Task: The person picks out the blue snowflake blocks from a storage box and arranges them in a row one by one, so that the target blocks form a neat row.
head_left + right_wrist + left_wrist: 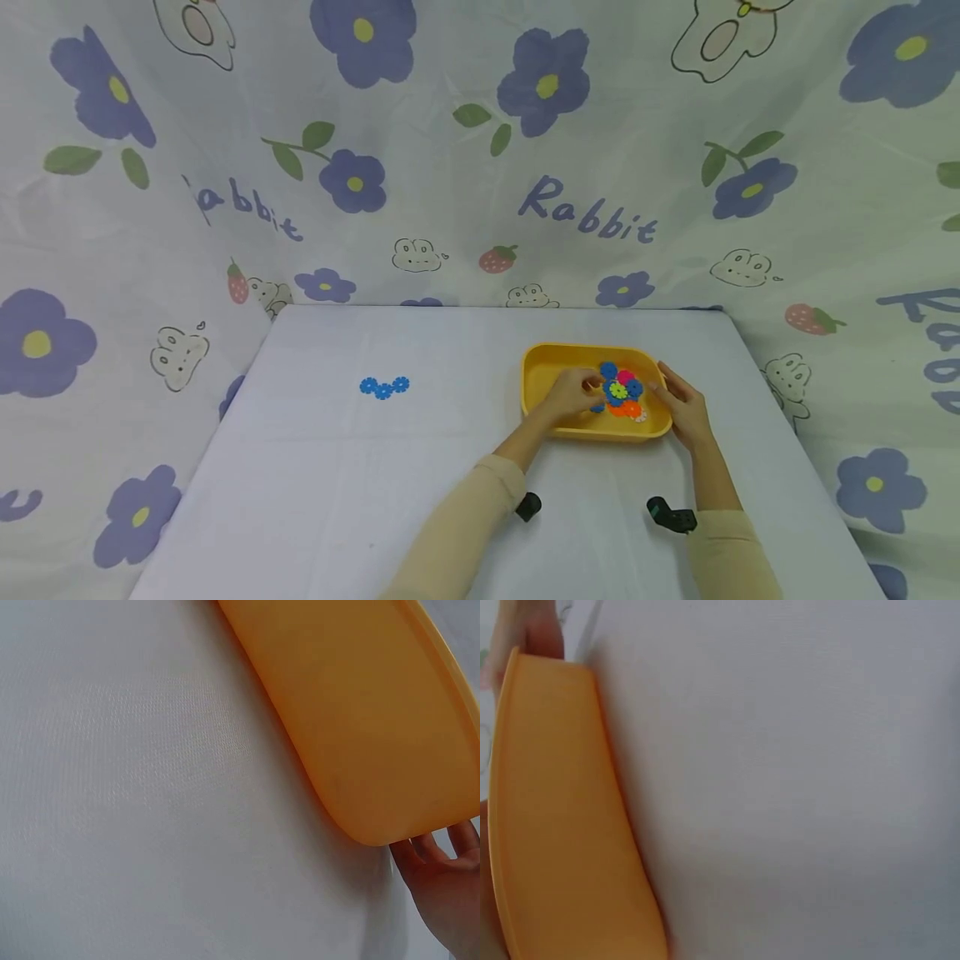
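Observation:
A yellow tray (pixel 540 354) holds a small pile of notched plastic discs (pixel 618 390) in blue, pink, orange, yellow-green and white. My left hand (pixel 572 395) reaches over the tray's near side, its fingers bent beside the pile near a blue disc (pixel 597 408). Whether a disc is between its fingertips is too small to tell. At the tray's right end, my right hand (pixel 684 407) grips the rim, thumb on the inner side. In the right wrist view, the fingers (pixel 424 847) touch the tray's outer wall (pixel 360 750).
Away to the left on the white table (pixel 315 483), several blue notched discs (pixel 384 390) lie touching in a short row. A patterned cloth (pixel 450 167) hangs behind the table and along its sides. Black wrist devices (pixel 671 515) sit near the sleeves.

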The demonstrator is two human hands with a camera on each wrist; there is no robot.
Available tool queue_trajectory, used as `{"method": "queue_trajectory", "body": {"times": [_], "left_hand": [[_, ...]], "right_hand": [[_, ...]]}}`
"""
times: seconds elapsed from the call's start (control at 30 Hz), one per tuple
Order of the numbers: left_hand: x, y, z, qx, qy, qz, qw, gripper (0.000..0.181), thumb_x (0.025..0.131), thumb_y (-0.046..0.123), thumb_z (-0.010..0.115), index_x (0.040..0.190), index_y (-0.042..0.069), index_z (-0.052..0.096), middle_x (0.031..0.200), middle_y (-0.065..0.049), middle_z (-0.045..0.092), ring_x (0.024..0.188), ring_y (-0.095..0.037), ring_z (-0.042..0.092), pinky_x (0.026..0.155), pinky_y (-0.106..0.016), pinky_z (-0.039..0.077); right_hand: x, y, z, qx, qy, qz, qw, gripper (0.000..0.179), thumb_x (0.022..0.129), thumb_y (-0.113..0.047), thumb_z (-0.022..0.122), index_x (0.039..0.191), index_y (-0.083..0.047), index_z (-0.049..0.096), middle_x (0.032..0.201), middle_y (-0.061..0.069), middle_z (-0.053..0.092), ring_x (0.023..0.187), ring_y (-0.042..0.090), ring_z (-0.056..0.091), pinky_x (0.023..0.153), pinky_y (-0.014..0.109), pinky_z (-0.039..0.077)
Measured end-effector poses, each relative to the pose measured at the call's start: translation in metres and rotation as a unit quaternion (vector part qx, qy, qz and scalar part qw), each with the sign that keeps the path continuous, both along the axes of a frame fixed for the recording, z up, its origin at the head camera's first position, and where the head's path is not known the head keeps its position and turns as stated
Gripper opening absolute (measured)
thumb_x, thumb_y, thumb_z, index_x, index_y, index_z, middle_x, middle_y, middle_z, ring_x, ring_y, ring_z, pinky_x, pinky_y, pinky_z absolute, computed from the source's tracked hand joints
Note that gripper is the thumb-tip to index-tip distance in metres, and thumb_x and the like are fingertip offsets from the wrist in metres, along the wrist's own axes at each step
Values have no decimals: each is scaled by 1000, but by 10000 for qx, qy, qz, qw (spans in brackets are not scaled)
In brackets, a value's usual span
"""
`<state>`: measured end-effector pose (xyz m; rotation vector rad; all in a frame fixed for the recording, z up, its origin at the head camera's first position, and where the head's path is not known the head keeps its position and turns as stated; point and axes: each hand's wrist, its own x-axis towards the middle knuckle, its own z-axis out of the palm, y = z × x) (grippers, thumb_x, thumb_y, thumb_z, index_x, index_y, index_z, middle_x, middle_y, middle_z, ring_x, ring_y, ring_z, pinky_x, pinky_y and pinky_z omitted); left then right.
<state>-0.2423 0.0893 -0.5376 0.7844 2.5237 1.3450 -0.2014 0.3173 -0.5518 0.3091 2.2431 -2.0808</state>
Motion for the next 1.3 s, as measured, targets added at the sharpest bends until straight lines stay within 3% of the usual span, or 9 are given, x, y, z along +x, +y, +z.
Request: {"method": "queue_trajectory", "body": {"times": [0.23,0.43,0.6,0.8,0.97,1.17,1.3], "left_hand": [[-8,18,-5,-904,-11,49,9959,36,79,16,76,112,6,67,108,-5,67,96,-12,59,84,-15,45],[-11,28,-11,-1644,153,-72,9863,43,78,23,78,116,9,66,111,0,66,100,-10,56,93,-15,41],[-11,31,-9,-1748,363,-181,9838,47,74,25,81,115,8,67,109,-1,67,98,-10,56,91,-15,41],[-9,34,-9,-1856,585,-420,9800,42,73,25,82,108,6,70,92,-2,67,79,-9,52,72,-13,42],[-7,34,-12,-2236,874,-569,9691,34,77,30,78,107,13,72,95,4,69,83,-7,53,80,-13,41],[-8,35,-15,-2374,1231,-615,9616,25,76,35,77,94,17,73,82,7,67,82,-7,55,75,-13,41],[-7,36,-15,-2504,1271,-564,9581,25,75,39,78,88,18,73,82,9,66,83,-7,54,75,-13,40]], "right_hand": [[0,-1,1,-89,-11,-61,9999,65,92,-24,61,147,-13,30,151,21,24,128,14,39,91,17,42],[-1,-1,-1,-83,-53,-91,9999,64,91,-25,62,147,-15,31,153,19,22,139,28,27,84,9,43],[-3,-1,0,46,-38,-85,9999,65,91,-28,62,147,-16,31,153,18,21,139,33,24,86,11,42],[-3,-1,-2,137,-99,-173,9997,62,92,-27,61,147,-19,34,154,16,22,140,32,24,88,12,42],[-3,-3,-4,74,-11,-173,9998,62,92,-25,62,146,-15,34,152,17,25,138,32,26,89,13,42],[-2,-2,-3,80,-22,-87,9999,64,92,-27,60,147,-14,30,153,17,22,139,31,24,88,12,42],[-2,-2,-2,140,-16,-94,9999,65,92,-29,60,147,-13,30,153,17,23,138,32,26,86,10,42]]}}
